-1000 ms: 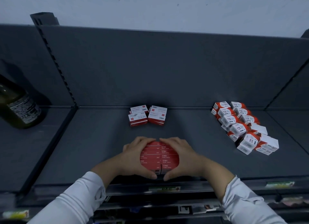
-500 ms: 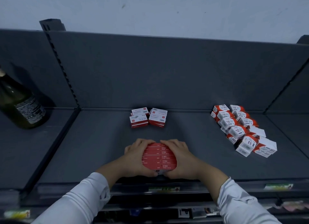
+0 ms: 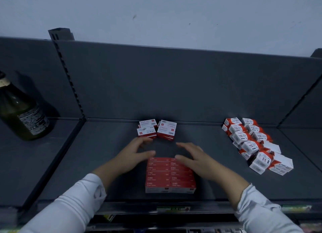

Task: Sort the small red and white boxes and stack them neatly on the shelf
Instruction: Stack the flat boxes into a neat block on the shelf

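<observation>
A tidy block of red boxes (image 3: 169, 176), two columns wide, sits near the front edge of the dark grey shelf (image 3: 108, 163). My left hand (image 3: 133, 155) hovers open over its far left corner. My right hand (image 3: 192, 158) hovers open over its far right corner, fingers spread and holding nothing. Behind the hands, against the back panel, lie a few red and white boxes (image 3: 156, 130) in two low piles. At the right, several more red and white boxes (image 3: 252, 142) stand in two loose rows.
A dark green bottle (image 3: 20, 114) stands on the neighbouring shelf section at the left, past a slotted upright (image 3: 68, 76). The shelf's back panel rises behind the boxes. Price labels run along the front edge (image 3: 172, 209).
Both hands were cupped around the red block. They have let go and lifted forward, fingers spread, leaving the block standing on the shelf. The camera has moved closer.
</observation>
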The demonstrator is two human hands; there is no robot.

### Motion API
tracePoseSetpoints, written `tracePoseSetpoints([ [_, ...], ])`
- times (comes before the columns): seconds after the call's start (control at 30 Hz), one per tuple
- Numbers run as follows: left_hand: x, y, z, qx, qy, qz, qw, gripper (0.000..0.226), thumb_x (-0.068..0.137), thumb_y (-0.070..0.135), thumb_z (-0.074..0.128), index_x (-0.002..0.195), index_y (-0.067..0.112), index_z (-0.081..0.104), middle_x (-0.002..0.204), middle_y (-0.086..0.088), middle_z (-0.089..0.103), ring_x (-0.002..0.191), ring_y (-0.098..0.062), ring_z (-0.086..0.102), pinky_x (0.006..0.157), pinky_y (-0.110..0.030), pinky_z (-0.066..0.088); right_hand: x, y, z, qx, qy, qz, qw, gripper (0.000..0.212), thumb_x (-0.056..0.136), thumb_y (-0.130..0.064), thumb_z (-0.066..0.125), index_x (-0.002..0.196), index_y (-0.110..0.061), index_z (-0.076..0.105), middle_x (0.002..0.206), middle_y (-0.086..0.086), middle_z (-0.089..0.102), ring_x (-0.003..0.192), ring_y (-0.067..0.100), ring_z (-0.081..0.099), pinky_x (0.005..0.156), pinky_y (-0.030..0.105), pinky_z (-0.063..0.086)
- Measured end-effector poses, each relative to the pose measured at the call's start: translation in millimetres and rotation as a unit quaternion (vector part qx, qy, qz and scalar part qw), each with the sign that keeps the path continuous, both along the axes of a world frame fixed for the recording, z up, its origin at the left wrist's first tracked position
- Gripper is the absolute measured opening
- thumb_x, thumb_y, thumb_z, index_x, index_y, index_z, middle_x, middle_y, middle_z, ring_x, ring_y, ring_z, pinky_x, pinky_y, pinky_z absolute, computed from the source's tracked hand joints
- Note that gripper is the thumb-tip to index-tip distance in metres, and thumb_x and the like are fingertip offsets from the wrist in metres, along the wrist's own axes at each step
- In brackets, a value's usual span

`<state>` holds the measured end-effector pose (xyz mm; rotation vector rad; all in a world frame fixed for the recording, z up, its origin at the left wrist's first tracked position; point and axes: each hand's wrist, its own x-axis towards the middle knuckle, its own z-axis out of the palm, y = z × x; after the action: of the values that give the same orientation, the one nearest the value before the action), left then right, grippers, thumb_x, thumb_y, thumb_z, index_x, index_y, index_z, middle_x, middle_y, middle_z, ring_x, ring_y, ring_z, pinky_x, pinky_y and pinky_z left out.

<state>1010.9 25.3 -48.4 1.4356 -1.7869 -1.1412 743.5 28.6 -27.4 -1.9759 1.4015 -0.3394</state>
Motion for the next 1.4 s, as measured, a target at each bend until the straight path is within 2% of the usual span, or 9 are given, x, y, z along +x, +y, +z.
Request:
tracePoseSetpoints([
  [0.13,12,-35,2,-0.078,-0.109,0.106,0.985,0.045,0.085,0.019,0.073,0.127,0.018,0.056,0.121,0.001,0.053,0.114,-0.016,0.055,0.104,-0.024,0.039,10,-30,3,-0.028,0.062,-0.044,0.997,0.058,0.097,-0.042,0.055,0.148,-0.023,0.037,0.15,-0.005,0.037,0.14,0.015,0.032,0.115,0.029,0.028],
  [0.23,16,-55,2,-0.078,-0.168,0.115,0.976,0.049,0.085,0.019,0.071,0.131,0.016,0.055,0.127,-0.006,0.052,0.121,-0.02,0.05,0.101,-0.022,0.034,25,-50,3,-0.046,0.081,-0.044,0.995,0.054,0.098,-0.029,0.054,0.148,-0.018,0.037,0.15,0.001,0.037,0.138,0.018,0.036,0.112,0.025,0.028],
  [0.43,13,-72,-5,-0.013,-0.245,0.118,0.962,0.06,0.086,0.04,0.068,0.14,0.024,0.046,0.135,-0.004,0.046,0.126,-0.024,0.047,0.107,-0.044,0.037,51,-74,-7,-0.07,0.143,-0.049,0.986,0.059,0.101,-0.026,0.045,0.154,-0.015,0.023,0.158,0.005,0.023,0.139,0.029,0.031,0.116,0.037,0.029],
  [0.63,11,-73,-8,-0.065,-0.241,0.143,0.958,0.048,0.087,0.034,0.069,0.131,0.024,0.052,0.125,0.002,0.052,0.119,-0.017,0.051,0.101,-0.039,0.036,58,-79,-15,-0.122,0.15,-0.082,0.978,0.036,0.096,-0.029,0.058,0.127,-0.011,0.05,0.135,0.002,0.043,0.118,0.023,0.045,0.098,0.034,0.044],
  [0.7,13,-71,-10,-0.075,-0.216,0.134,0.964,0.049,0.086,0.034,0.071,0.132,0.023,0.054,0.122,0.002,0.053,0.116,-0.016,0.053,0.103,-0.038,0.039,58,-80,-15,-0.13,0.139,-0.089,0.978,0.033,0.093,-0.026,0.063,0.121,-0.011,0.053,0.129,0.003,0.046,0.116,0.022,0.046,0.097,0.032,0.045],
  [0.83,17,-66,-13,-0.093,-0.143,0.104,0.98,0.049,0.086,0.023,0.073,0.131,0.016,0.056,0.119,0.002,0.049,0.104,-0.007,0.052,0.098,-0.017,0.037,56,-78,-17,-0.09,0.104,-0.105,0.985,0.043,0.09,-0.019,0.066,0.13,-0.014,0.05,0.129,0.005,0.047,0.118,0.021,0.048,0.098,0.029,0.043],
  [1.0,18,-61,-7,-0.039,0.012,0.106,0.994,0.04,0.081,0.009,0.077,0.114,0.024,0.061,0.119,0.002,0.052,0.097,-0.006,0.063,0.091,-0.022,0.053,43,-70,-10,-0.056,0.018,-0.123,0.991,0.048,0.09,-0.016,0.068,0.135,-0.015,0.051,0.124,-0.004,0.045,0.111,0.009,0.048,0.096,0.015,0.035],
  [1.17,14,-53,10,0.038,0.197,0.104,0.974,0.036,0.083,-0.003,0.071,0.11,0.017,0.06,0.118,-0.002,0.067,0.097,-0.008,0.068,0.077,-0.016,0.053,25,-58,2,-0.038,-0.125,-0.145,0.981,0.039,0.085,-0.003,0.071,0.114,-0.024,0.057,0.119,-0.003,0.057,0.098,0.008,0.065,0.092,0.029,0.053],
  [1.4,-2,-39,32,0.087,0.312,0.108,0.94,0.04,0.081,-0.014,0.066,0.114,0.006,0.057,0.117,-0.012,0.069,0.101,-0.023,0.069,0.077,-0.026,0.057,17,-36,29,-0.001,-0.292,-0.149,0.945,0.04,0.08,0.015,0.067,0.111,-0.009,0.057,0.107,0.003,0.07,0.086,0.005,0.069,0.074,0.02,0.054],
])
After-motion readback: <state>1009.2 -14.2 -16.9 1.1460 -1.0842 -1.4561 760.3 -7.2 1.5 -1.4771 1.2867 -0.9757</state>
